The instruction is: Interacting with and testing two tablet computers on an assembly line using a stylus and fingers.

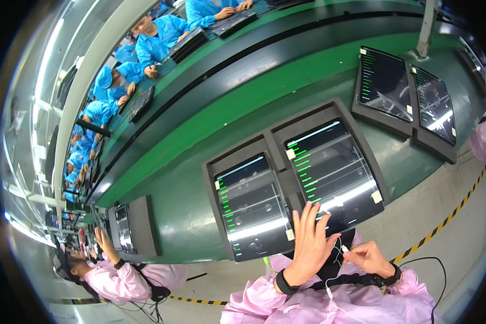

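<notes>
My left hand (pixel 306 245) lies with its fingers stretched over the lower left corner of a tablet-like screen (pixel 335 178), whose lit display shows short green bars down its left side. My right hand (pixel 368 258) pinches a small white cable plug (pixel 344 248) just below that screen's near edge, and a thin white cable (pixel 329 292) hangs from there toward my lap. To the left, a second lit screen (pixel 251 200) shows similar green bars. Both screens sit in the two recesses of a dark grey foam tray (pixel 289 183). A short green cable (pixel 269 264) sticks out below the left screen.
Another foam tray (pixel 383 121) with two screens stands at the far right of the green bench (pixel 183 208). At left, a co-worker in pink (pixel 129 281) raises a hand near a further tray (pixel 146 227). Across the dark conveyor (pixel 221 67), several people in blue work.
</notes>
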A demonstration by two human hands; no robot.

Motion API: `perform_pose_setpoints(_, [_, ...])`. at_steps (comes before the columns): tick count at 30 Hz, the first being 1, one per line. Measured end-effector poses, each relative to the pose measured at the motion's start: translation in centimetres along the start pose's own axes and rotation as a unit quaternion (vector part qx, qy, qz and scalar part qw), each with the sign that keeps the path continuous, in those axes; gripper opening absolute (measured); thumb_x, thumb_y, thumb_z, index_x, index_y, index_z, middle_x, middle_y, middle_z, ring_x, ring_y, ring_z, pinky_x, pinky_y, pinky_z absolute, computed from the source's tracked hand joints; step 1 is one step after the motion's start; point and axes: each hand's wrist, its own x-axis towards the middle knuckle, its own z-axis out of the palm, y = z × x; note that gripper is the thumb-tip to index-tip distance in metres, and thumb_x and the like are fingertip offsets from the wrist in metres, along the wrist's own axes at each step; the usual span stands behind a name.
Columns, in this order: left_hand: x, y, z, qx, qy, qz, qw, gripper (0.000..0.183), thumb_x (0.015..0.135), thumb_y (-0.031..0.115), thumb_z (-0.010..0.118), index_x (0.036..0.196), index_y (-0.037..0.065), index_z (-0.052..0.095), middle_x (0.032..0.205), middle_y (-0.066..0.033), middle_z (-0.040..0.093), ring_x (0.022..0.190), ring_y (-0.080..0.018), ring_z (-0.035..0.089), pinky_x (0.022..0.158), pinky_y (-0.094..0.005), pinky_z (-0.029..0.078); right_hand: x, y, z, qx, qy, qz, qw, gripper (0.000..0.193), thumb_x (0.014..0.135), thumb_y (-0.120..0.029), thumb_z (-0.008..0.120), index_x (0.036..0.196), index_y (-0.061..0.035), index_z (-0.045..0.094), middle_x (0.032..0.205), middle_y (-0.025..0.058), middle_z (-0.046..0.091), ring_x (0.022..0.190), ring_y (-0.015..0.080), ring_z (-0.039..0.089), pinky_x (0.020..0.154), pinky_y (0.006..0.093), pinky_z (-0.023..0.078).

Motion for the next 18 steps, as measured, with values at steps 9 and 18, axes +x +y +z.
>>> perform_pose_setpoints(9, [-4.2, -2.8, -6.6, 0.027, 0.168, -0.142, 0.975, 0.069, 0.058, 0.013, 0.085, 0.116, 0.001, 0.048, 0.121, -0.0163, 0.052, 0.118, -0.0336, 0.046, 0.103, -0.0429, 0.031, -0.2, -0.8, -4.9, -0.119, 0.429, -0.199, 0.873, 0.023, 0.091, -0.013, 0.050, 0.073, 0.0008, 0.049, 0.064, 0.0068, 0.053, 0.061, 0.0115, 0.049, 0.056, 0.0275, 0.038])
perform_pose_setpoints(18, [-10.1, -6.9, -10.2, 0.111, 0.146, -0.228, 0.956, 0.091, 0.057, 0.019, 0.087, 0.129, -0.002, 0.036, 0.132, -0.0219, 0.036, 0.123, -0.0369, 0.037, 0.101, -0.0435, 0.034, 3.8, -3.3, 8.3, -0.285, -0.011, -0.287, 0.914, 0.032, 0.080, -0.025, 0.067, 0.068, -0.0024, 0.048, 0.055, 0.0108, 0.050, 0.048, 0.0278, 0.053, 0.043, 0.0379, 0.040])
